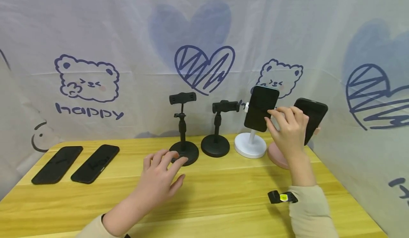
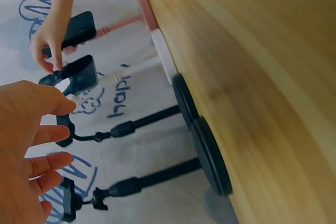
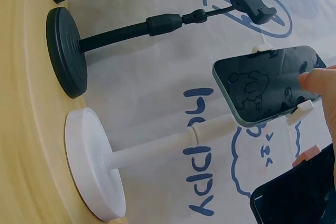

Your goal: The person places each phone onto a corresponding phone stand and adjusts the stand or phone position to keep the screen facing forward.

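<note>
Phone (image 1: 259, 106) in white stand (image 1: 247, 148) | right hand (image 1: 289, 128) touches it, grip: can't tell | left hand (image 1: 158, 179): grip apart

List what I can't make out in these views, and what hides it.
Head: pink stand's pole, behind the right hand.
Head: leftmost phone's underside, against the tabletop.
Left wrist: part of the left hand, cut off by the left edge.
Right wrist: part of the pink-stand phone, cut off by right and bottom edges.
</note>
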The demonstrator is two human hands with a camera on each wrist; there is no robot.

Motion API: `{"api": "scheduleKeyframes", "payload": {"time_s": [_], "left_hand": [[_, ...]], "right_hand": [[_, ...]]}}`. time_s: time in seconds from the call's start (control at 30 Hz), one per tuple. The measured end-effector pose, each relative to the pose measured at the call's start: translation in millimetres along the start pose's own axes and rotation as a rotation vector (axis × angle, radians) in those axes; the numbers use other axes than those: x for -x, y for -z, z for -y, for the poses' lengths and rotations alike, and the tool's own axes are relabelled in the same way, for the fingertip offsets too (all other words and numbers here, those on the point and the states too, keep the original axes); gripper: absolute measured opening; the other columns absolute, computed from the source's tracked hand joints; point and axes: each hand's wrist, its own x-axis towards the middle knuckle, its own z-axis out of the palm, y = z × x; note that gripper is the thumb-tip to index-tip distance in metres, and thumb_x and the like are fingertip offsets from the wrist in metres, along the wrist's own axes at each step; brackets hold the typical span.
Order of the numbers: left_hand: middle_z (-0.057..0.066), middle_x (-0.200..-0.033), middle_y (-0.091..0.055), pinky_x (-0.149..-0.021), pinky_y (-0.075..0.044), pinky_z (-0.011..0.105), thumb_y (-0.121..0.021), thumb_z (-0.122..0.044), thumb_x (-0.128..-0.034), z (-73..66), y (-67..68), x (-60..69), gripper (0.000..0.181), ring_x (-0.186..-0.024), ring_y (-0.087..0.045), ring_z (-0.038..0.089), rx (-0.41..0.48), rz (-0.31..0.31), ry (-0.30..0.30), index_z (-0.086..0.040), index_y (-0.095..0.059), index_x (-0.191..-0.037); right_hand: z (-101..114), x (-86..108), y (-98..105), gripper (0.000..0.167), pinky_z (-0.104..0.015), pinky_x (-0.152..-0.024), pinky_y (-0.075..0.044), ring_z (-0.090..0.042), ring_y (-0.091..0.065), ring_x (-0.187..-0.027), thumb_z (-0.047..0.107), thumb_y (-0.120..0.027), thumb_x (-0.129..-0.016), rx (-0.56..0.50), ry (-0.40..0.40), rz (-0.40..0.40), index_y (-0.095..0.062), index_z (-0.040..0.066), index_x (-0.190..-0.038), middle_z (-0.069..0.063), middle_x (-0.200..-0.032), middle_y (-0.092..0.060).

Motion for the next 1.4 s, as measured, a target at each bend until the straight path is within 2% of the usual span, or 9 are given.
{"api": "scheduleKeyframes", "payload": {"time_s": [0.2, 0.23, 0.3, 0.33, 0.53, 0.67, 0.77, 1.07, 1.4], "left_hand": [[0.008, -0.107, -0.060, -0.080, -0.032, 0.047, -0.079, -0.027, -0.0714, 14.5, 3.6, 10.8, 0.046, -0.105, -0.050, 0.032, 0.011, 0.037, -0.035, -0.015, -0.065, -0.114], [0.008, -0.107, -0.060, -0.080, -0.032, 0.046, -0.074, -0.029, -0.0783, 17.1, 3.3, 11.9, 0.040, -0.105, -0.051, 0.032, 0.019, 0.038, -0.049, -0.015, -0.065, -0.114], [0.007, -0.107, -0.060, -0.080, -0.033, 0.046, -0.071, -0.031, -0.0811, 22.3, 2.3, 13.4, 0.037, -0.104, -0.052, 0.031, 0.038, 0.042, -0.075, -0.015, -0.065, -0.114], [0.007, -0.107, -0.060, -0.079, -0.034, 0.047, -0.067, -0.033, -0.0860, 25.0, 1.4, 13.9, 0.033, -0.103, -0.052, 0.030, 0.048, 0.040, -0.089, -0.015, -0.065, -0.114], [0.006, -0.107, -0.062, -0.079, -0.036, 0.047, -0.057, -0.040, -0.0938, 42.4, 1.7, 15.6, 0.032, -0.103, -0.053, 0.029, 0.054, 0.070, -0.119, -0.016, -0.064, -0.114], [0.007, -0.106, -0.062, -0.079, -0.035, 0.047, -0.040, -0.047, -0.1006, 56.4, 7.1, 15.5, 0.043, -0.102, -0.053, 0.029, 0.040, 0.086, -0.105, -0.016, -0.065, -0.114], [0.007, -0.104, -0.063, -0.079, -0.034, 0.048, -0.030, -0.052, -0.1013, 66.5, 12.3, 16.8, 0.053, -0.101, -0.053, 0.029, 0.041, 0.094, -0.088, -0.015, -0.066, -0.114], [0.003, -0.100, -0.066, -0.083, -0.039, 0.051, -0.029, -0.060, -0.0992, 91.1, 29.3, 21.0, 0.060, -0.098, -0.056, 0.027, -0.033, 0.143, -0.037, -0.016, -0.068, -0.113], [0.006, -0.096, -0.070, -0.078, -0.038, 0.049, -0.026, -0.061, -0.0993, 112.5, 43.0, 21.0, 0.065, -0.092, -0.058, 0.029, -0.072, 0.094, -0.010, -0.012, -0.069, -0.110]], "right_hand": [[6.5, 0.0, -3.0, 0.022, -0.053, -0.080, -0.031, -0.039, -0.049, -0.100, 0.012, -0.077, -0.079, -0.003, 0.011, 0.004, -0.071, 0.004, -0.099, -0.018, -0.099, -0.064], [7.5, 0.1, -3.2, 0.023, -0.053, -0.080, -0.031, -0.039, -0.049, -0.100, 0.012, -0.077, -0.079, -0.003, 0.014, 0.008, -0.071, 0.003, -0.099, -0.018, -0.098, -0.064], [9.7, -0.4, -3.1, 0.023, -0.053, -0.080, -0.031, -0.038, -0.049, -0.100, 0.012, -0.078, -0.079, -0.004, 0.021, 0.012, -0.071, 0.003, -0.099, -0.018, -0.099, -0.064], [11.0, -0.8, -3.3, 0.024, -0.053, -0.080, -0.031, -0.038, -0.049, -0.100, 0.012, -0.078, -0.078, -0.005, 0.026, 0.009, -0.071, 0.003, -0.100, -0.018, -0.099, -0.065], [18.4, -2.9, -5.9, 0.025, -0.052, -0.080, -0.032, -0.037, -0.049, -0.099, 0.011, -0.079, -0.076, -0.035, 0.052, -0.027, -0.072, 0.004, -0.100, -0.017, -0.099, -0.065], [22.5, -2.0, -9.0, 0.026, -0.051, -0.080, -0.033, -0.037, -0.049, -0.099, 0.011, -0.078, -0.076, -0.049, 0.068, -0.022, -0.072, 0.005, -0.101, -0.017, -0.099, -0.065], [26.4, -0.2, -10.9, 0.026, -0.052, -0.082, -0.033, -0.037, -0.049, -0.100, 0.013, -0.077, -0.078, -0.060, 0.079, 0.000, -0.072, 0.005, -0.103, -0.017, -0.100, -0.065], [39.7, 1.5, -19.8, 0.026, -0.053, -0.084, -0.033, -0.036, -0.050, -0.097, 0.012, -0.077, -0.078, -0.090, 0.125, 0.014, -0.072, 0.005, -0.102, -0.016, -0.099, -0.065], [42.1, -3.3, -23.8, 0.029, -0.052, -0.081, -0.033, -0.036, -0.049, -0.099, 0.013, -0.076, -0.079, -0.095, 0.113, -0.012, -0.071, 0.005, -0.107, -0.017, -0.101, -0.065]]}}
